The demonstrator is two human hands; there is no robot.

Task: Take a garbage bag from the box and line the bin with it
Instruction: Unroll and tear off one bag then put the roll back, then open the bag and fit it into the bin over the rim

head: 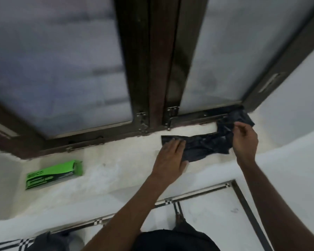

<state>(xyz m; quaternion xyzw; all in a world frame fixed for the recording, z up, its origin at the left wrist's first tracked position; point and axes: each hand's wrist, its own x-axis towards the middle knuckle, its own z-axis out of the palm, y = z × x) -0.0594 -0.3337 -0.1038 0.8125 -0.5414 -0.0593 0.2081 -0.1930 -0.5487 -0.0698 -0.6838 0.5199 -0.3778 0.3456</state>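
Green cardboard box (53, 174), label blurred, lies on a pale sill (116, 171). Left hand (169, 158) presses flat-fingered on a crinkled black bag (207, 144); right hand (245, 140) pinches it.

Crumpled black garbage bag (207, 144) stretched flat along white sill, green box (53, 174) lying well left

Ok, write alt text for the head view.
A person's left hand presses flat on a black garbage bag lying on a white window sill, while the right hand pinches its other end. A green box lies further left on the sill, below a dark-framed frosted window.
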